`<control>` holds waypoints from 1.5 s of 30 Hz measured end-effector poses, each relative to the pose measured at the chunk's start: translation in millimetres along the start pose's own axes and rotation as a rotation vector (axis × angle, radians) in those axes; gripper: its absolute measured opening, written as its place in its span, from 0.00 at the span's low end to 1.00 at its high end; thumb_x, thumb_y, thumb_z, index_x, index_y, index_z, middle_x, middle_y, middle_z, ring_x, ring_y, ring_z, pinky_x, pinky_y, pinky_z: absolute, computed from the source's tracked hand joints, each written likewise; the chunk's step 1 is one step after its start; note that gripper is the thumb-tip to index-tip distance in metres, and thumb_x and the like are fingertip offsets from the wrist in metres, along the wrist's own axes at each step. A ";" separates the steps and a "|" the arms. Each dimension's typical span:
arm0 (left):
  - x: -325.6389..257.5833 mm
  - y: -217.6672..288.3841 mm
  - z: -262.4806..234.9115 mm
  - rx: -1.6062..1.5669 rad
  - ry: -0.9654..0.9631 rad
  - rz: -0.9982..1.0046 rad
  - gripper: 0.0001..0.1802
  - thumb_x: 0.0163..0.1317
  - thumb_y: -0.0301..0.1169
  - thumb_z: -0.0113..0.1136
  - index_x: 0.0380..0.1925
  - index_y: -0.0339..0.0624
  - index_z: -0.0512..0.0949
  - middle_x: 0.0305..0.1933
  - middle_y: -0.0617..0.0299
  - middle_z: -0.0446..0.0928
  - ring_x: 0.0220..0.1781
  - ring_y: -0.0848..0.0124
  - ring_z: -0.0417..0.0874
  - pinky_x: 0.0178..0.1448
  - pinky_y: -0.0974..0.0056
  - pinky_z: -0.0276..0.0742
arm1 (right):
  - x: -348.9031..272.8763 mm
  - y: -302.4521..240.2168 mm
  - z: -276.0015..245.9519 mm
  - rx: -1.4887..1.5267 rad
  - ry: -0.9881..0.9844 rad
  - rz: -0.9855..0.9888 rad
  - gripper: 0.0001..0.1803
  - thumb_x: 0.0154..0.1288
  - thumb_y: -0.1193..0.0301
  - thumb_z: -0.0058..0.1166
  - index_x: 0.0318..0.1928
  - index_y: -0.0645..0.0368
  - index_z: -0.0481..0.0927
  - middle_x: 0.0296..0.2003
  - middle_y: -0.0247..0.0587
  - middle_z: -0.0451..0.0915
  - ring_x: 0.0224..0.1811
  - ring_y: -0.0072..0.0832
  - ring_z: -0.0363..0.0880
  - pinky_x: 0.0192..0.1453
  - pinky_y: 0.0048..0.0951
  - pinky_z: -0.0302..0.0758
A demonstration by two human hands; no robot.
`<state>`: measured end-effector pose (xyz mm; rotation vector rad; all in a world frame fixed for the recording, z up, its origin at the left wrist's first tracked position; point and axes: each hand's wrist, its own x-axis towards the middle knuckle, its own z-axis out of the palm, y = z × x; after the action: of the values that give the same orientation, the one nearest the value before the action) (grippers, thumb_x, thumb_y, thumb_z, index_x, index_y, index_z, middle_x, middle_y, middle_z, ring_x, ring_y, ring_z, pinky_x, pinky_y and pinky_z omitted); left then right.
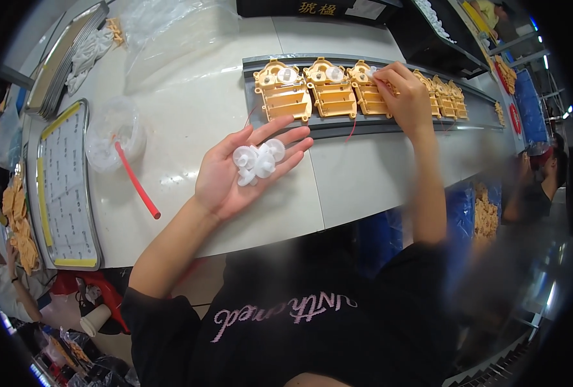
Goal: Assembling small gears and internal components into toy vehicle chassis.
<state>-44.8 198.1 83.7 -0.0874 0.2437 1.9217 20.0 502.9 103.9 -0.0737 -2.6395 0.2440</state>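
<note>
White gears: a small pile of white plastic gears (255, 161) lies in the upturned palm, over the near part of the surface.
Left hand: the left hand (241, 171) is held flat and open, palm up, fingers spread, cradling the gears without closing on them.
Surface: the white surface (190, 109) carries everything on the bench, its front edge just beyond the forearms.
Red stick: a thin red stick (138, 185) lies slantwise on the surface, left of the open hand, its upper end resting in a clear plastic bag (114, 135).
Tray: a metal tray with yellow edging (64, 187) sits at the far left.
Grey track: a grey track (364, 122) runs across the surface beyond the hands.
Yellow housings: a row of yellow plastic housings (331, 90) rests on the track, side by side.
Right hand: the right hand (406, 97) reaches to the third housing, fingertips pinched together on a small white piece (371, 72) at its top.
</note>
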 end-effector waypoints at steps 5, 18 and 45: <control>0.2 -1.1 -0.7 0.013 -0.058 -0.022 0.31 0.70 0.39 0.33 0.67 0.31 0.50 0.70 0.39 0.52 0.72 0.51 0.55 0.75 0.53 0.52 | 0.1 -5.8 -8.9 0.012 -0.051 0.012 0.04 0.60 0.76 0.56 0.35 0.63 0.80 0.35 0.39 0.79 0.35 0.33 0.79 0.41 0.28 0.75; 2.9 -5.2 -2.2 -0.010 -0.057 -0.017 0.31 0.70 0.40 0.32 0.67 0.31 0.50 0.70 0.40 0.52 0.72 0.50 0.54 0.75 0.53 0.52 | -7.0 -20.5 -24.0 -0.051 0.094 -0.092 0.07 0.57 0.79 0.57 0.38 0.63 0.81 0.36 0.41 0.80 0.41 0.35 0.79 0.45 0.30 0.75; 4.4 -14.9 -4.3 -0.010 -0.036 -0.077 0.30 0.70 0.38 0.32 0.66 0.28 0.51 0.70 0.39 0.52 0.73 0.48 0.52 0.76 0.50 0.50 | -18.2 42.7 -21.6 -0.003 0.297 0.170 0.07 0.61 0.71 0.57 0.37 0.62 0.82 0.35 0.38 0.81 0.39 0.31 0.78 0.45 0.28 0.73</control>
<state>-32.8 206.2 76.8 -0.0677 0.2043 1.8462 46.6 546.6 106.3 -0.3124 -2.3398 0.2640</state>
